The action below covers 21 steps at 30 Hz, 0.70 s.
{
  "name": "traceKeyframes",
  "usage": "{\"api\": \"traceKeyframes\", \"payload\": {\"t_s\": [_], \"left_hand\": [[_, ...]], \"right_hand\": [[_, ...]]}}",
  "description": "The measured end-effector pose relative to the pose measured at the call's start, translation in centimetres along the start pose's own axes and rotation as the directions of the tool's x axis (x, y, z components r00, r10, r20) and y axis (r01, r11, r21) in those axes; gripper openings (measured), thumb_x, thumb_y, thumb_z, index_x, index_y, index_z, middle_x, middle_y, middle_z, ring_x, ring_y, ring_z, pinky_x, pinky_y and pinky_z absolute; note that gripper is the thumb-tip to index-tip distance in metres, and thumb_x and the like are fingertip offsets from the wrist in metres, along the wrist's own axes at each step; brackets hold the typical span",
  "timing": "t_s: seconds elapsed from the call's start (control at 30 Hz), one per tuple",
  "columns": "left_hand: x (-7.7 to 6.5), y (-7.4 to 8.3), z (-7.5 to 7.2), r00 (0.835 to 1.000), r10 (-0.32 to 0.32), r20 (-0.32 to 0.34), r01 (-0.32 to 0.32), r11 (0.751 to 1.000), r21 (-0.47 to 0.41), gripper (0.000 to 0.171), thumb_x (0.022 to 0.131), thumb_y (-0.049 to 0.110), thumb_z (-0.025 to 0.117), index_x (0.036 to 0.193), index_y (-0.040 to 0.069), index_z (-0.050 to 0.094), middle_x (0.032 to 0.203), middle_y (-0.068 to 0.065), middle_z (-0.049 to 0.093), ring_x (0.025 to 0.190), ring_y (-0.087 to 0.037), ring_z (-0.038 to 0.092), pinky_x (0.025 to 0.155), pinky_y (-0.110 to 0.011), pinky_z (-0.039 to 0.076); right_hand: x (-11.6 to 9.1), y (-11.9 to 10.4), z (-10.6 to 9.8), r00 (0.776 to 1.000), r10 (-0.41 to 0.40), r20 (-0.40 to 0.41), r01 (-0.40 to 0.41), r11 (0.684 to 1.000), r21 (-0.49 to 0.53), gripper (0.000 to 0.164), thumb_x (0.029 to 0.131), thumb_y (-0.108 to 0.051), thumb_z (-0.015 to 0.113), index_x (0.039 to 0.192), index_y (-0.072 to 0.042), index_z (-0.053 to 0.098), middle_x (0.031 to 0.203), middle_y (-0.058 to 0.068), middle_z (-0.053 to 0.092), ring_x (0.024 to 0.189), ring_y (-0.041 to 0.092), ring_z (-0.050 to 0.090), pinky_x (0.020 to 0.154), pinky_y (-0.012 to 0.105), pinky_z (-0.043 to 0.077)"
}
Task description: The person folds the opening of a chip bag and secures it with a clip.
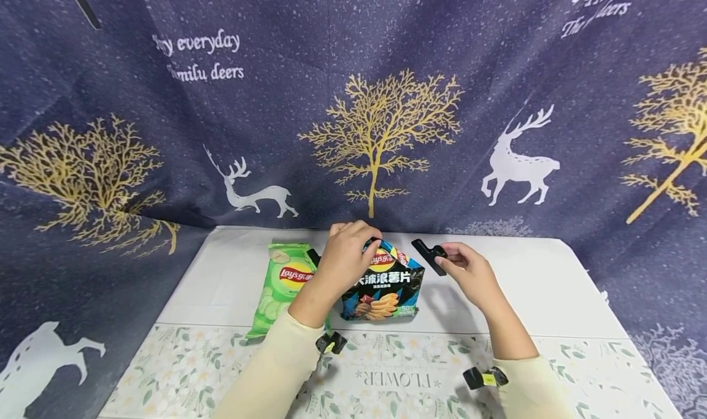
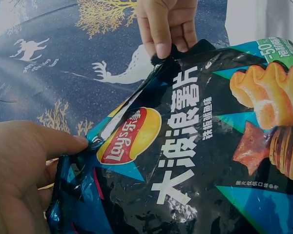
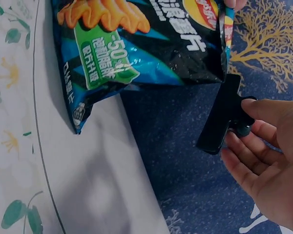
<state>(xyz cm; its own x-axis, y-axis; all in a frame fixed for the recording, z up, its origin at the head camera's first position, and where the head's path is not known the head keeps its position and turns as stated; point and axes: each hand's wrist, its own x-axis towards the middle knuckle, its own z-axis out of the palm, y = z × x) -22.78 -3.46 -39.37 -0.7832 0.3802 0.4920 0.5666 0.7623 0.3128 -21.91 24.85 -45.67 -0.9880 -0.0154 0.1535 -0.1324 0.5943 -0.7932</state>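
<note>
A black and blue chip bag [image 1: 381,290] stands on the table with its top edge folded over. My left hand [image 1: 349,253] pinches that top edge near its left end, thumb in front, as the left wrist view shows; part of the edge is hidden behind the fingers. Off the bag's upper right corner, my right hand [image 1: 469,272] holds a black bag clip [image 1: 429,256] by its handles. The right wrist view shows the thumb on one side of the clip [image 3: 219,117] and fingers on the other, with the clip's upper end close to the bag's corner.
A green chip bag [image 1: 282,284] lies left of the black one, partly covered by my left forearm. The white table [image 1: 519,284] has a flowered mat [image 1: 420,379] along its front. Behind it hangs a dark blue cloth [image 1: 375,51] with deer and trees.
</note>
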Motion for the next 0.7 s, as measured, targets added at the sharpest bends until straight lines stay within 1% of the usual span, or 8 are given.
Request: {"api": "traceKeyframes", "payload": {"t_s": [0.1, 0.2, 0.33, 0.43, 0.47, 0.57, 0.7], "left_hand": [[0.0, 0.0, 0.0, 1.0, 0.0, 0.003, 0.0, 1.0, 0.002, 0.014, 0.101, 0.028, 0.064, 0.109, 0.022, 0.074, 0.106, 0.006, 0.071, 0.099, -0.015, 0.066, 0.101, -0.045, 0.043], [0.0, 0.0, 0.0, 1.0, 0.0, 0.003, 0.0, 1.0, 0.007, 0.014, 0.101, 0.028, 0.064, 0.109, 0.022, 0.074, 0.106, 0.007, 0.071, 0.099, -0.014, 0.066, 0.101, -0.044, 0.043], [0.1, 0.0, 0.1, 1.0, 0.002, 0.003, -0.002, 1.0, 0.011, 0.015, 0.101, 0.029, 0.064, 0.109, 0.022, 0.074, 0.106, 0.007, 0.071, 0.099, -0.014, 0.066, 0.101, -0.044, 0.044], [0.1, 0.0, 0.2, 1.0, 0.002, -0.001, -0.002, 1.0, 0.016, 0.014, 0.101, 0.029, 0.064, 0.109, 0.023, 0.074, 0.106, 0.007, 0.071, 0.099, -0.014, 0.066, 0.1, -0.043, 0.044], [0.1, 0.0, 0.2, 1.0, 0.002, -0.002, -0.002, 1.0, 0.017, 0.014, 0.101, 0.029, 0.064, 0.109, 0.023, 0.074, 0.106, 0.007, 0.071, 0.099, -0.014, 0.066, 0.1, -0.043, 0.044], [0.0, 0.1, 0.2, 1.0, 0.0, -0.002, 0.0, 1.0, 0.02, 0.014, 0.1, 0.029, 0.064, 0.109, 0.023, 0.074, 0.106, 0.008, 0.071, 0.1, -0.014, 0.066, 0.101, -0.043, 0.043], [0.0, 0.1, 0.2, 1.0, 0.0, -0.002, 0.0, 1.0, 0.02, 0.014, 0.1, 0.029, 0.064, 0.109, 0.023, 0.074, 0.106, 0.008, 0.071, 0.099, -0.014, 0.066, 0.101, -0.043, 0.043]], "right_hand": [[-0.1, -0.3, -0.1, 1.0, -0.012, 0.006, 0.012, 1.0, 0.005, 0.045, 0.099, -0.04, 0.065, 0.133, -0.01, 0.063, 0.122, 0.013, 0.068, 0.113, 0.028, 0.066, 0.097, 0.034, 0.055], [-0.1, -0.7, -0.1, 1.0, -0.027, 0.006, 0.027, 0.999, 0.019, 0.045, 0.099, -0.04, 0.065, 0.132, -0.01, 0.064, 0.12, 0.012, 0.07, 0.111, 0.023, 0.067, 0.094, 0.024, 0.054], [-0.1, -1.1, -0.2, 0.998, -0.058, 0.0, 0.058, 0.995, 0.082, 0.04, 0.098, -0.034, 0.068, 0.129, -0.008, 0.066, 0.116, 0.013, 0.071, 0.102, 0.009, 0.067, 0.088, 0.015, 0.053], [0.0, -1.4, -0.3, 0.996, -0.089, 0.011, 0.087, 0.986, 0.145, 0.036, 0.097, -0.027, 0.07, 0.126, -0.007, 0.067, 0.113, 0.015, 0.071, 0.096, 0.0, 0.065, 0.084, 0.014, 0.054], [0.0, -1.5, -0.3, 0.995, -0.099, 0.018, 0.094, 0.982, 0.161, 0.035, 0.096, -0.026, 0.071, 0.125, -0.006, 0.067, 0.112, 0.015, 0.071, 0.094, -0.001, 0.065, 0.083, 0.015, 0.054], [0.0, -1.8, -0.5, 0.992, -0.125, 0.027, 0.118, 0.976, 0.185, 0.033, 0.096, -0.021, 0.071, 0.125, -0.006, 0.067, 0.108, 0.014, 0.071, 0.09, -0.001, 0.065, 0.079, 0.017, 0.055], [0.1, -2.0, -0.6, 0.989, -0.146, 0.034, 0.137, 0.974, 0.18, 0.032, 0.096, -0.019, 0.071, 0.125, -0.006, 0.067, 0.105, 0.013, 0.07, 0.09, 0.001, 0.066, 0.078, 0.019, 0.055]]}}
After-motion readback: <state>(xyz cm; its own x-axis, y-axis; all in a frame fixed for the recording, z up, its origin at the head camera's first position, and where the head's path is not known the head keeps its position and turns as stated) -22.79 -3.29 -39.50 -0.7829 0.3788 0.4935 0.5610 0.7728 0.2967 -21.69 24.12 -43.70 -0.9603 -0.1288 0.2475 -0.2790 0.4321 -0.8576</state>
